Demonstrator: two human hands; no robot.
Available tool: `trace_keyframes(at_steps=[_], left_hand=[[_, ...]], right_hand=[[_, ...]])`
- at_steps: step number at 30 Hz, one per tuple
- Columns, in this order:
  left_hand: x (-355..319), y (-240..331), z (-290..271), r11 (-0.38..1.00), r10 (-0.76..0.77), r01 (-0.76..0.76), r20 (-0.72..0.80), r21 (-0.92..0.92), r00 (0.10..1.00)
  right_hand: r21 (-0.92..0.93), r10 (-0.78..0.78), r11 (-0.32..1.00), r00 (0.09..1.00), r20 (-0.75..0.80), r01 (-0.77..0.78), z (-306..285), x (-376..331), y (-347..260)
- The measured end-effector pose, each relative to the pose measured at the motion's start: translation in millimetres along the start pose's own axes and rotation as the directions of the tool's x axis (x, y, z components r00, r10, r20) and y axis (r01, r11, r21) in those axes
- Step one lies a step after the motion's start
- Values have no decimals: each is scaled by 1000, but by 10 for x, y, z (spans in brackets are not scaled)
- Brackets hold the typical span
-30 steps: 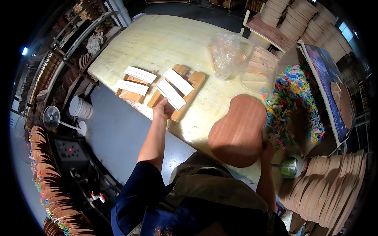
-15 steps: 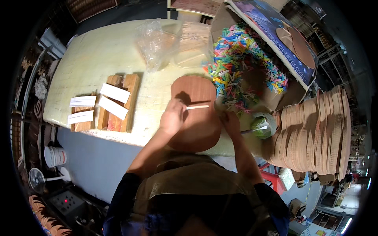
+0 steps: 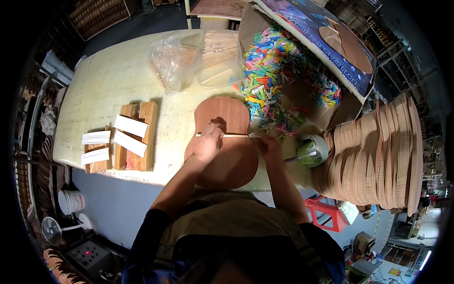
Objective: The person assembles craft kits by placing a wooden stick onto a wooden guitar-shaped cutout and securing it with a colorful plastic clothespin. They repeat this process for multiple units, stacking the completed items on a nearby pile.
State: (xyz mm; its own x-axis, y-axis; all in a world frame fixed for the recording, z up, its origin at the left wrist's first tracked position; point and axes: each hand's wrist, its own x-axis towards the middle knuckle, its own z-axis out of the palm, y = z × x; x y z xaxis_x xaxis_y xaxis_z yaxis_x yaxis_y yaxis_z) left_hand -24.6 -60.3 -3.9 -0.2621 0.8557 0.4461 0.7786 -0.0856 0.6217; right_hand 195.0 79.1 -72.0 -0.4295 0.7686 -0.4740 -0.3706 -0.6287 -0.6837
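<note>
A brown wooden guitar-shaped panel (image 3: 226, 168) lies on the table right in front of me. Across its waist runs a thin pale wooden strip (image 3: 235, 136). The closed fingers of my left hand (image 3: 208, 143) grip the strip near its left part and rest against the panel. At the panel's right edge, my right hand (image 3: 271, 146) pinches a small pale clothespin (image 3: 255, 135), which meets the strip's right end. Whether the clothespin's jaws are clamped there is too small to make out.
Colourful clothespins (image 3: 265, 90) fill a cardboard box behind my right hand. A green-topped container (image 3: 312, 150) stands beside a tall stack of wooden panels (image 3: 369, 158). Wooden blocks with white strips (image 3: 131, 135) sit at left; plastic bags of sticks (image 3: 220, 57) lie farther back.
The strip now spans the panel's waist; earlier it stuck out from my left fingers over the middle. A clothespin now shows in my right hand at the panel's edge. The view has shifted slightly.
</note>
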Motion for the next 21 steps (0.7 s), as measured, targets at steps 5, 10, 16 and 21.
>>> trace_keyframes(at_steps=[5, 10, 16, 21], left_hand=[[-13, -73, 44, 999, 48, -48, -24, -6, 999], [-11, -45, 39, 997, 12, -12, -1, -74, 1000], [-6, -97, 7, 995, 31, -31, 3, -99, 1000], [5, -71, 3, 995, 22, -22, -1, -100, 1000]], right_hand=[[-53, 17, 998, 999, -35, -19, 119, -47, -31], [-67, 8, 998, 999, -52, -11, 120, -71, 18], [-293, -7, 956, 1000, 22, 13, 246, -245, -44], [-920, -467, -66, 803, 371, 386, 224, -186, -414]])
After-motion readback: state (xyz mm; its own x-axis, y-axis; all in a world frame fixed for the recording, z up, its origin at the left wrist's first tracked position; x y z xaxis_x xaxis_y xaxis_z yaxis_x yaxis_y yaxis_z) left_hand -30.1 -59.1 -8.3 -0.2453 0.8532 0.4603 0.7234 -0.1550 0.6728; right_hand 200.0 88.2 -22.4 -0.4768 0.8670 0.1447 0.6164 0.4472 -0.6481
